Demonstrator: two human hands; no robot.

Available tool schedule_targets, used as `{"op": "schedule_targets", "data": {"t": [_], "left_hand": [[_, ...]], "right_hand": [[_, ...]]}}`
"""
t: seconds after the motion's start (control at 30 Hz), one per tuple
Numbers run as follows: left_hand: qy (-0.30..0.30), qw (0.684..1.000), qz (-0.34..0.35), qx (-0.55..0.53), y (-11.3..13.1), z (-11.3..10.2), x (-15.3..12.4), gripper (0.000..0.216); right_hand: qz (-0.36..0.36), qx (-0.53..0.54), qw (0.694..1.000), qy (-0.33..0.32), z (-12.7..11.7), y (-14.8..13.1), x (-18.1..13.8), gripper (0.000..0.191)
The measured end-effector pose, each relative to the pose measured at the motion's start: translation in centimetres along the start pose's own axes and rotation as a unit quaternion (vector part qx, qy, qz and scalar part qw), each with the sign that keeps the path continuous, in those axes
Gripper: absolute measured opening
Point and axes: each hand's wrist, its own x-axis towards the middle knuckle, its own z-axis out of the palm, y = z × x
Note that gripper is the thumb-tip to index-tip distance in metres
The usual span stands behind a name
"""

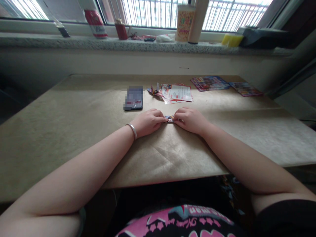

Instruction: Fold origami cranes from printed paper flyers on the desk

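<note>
A small folded piece of printed paper lies on the table between my two hands. My left hand pinches its left end, thumb and fingertips pressed together. At the right end, my right hand holds the paper the same way. Only the short middle stretch of the paper shows; the fingers cover both ends. Just beyond the hands sit a crumpled or folded coloured paper piece and a few printed sheets.
A phone-like dark device, partly blurred out, lies left of the sheets. Colourful cards and another printed stack are at the back right. A red can, a patterned cup and other items line the windowsill.
</note>
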Motion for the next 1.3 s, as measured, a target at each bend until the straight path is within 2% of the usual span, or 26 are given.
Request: {"op": "schedule_targets", "data": {"t": [0.17,0.43,0.6,0.73,0.93,1.17,1.3], "left_hand": [[0.006,1.000,-0.014,0.009,0.0,0.1,0.1,0.026],[0.015,0.999,0.021,0.019,-0.4,0.1,-0.2,0.027],[0.003,1.000,0.001,0.023,0.0,0.0,0.1,0.027],[0.008,1.000,-0.003,0.026,0.2,0.1,0.3,0.029],[0.010,0.999,0.022,0.047,0.0,0.1,0.2,0.030],[0.003,0.998,0.026,0.057,0.2,-0.1,0.2,0.031],[-0.002,1.000,0.011,0.022,0.0,0.1,0.1,0.031]], "right_hand": [[-0.003,0.006,1.000,0.007,0.2,0.5,0.1,0.017],[-0.024,0.023,0.999,-0.001,0.1,1.2,0.1,0.018],[0.000,0.048,0.999,0.011,0.2,1.8,-0.1,0.018],[0.014,0.032,0.999,0.007,0.3,1.6,0.1,0.020],[-0.007,0.033,0.999,-0.006,0.0,1.2,0.1,0.017],[0.016,0.067,0.998,-0.010,-0.2,1.4,-0.2,0.018],[0.066,0.079,0.995,0.015,0.1,1.1,-0.1,0.015]]}}
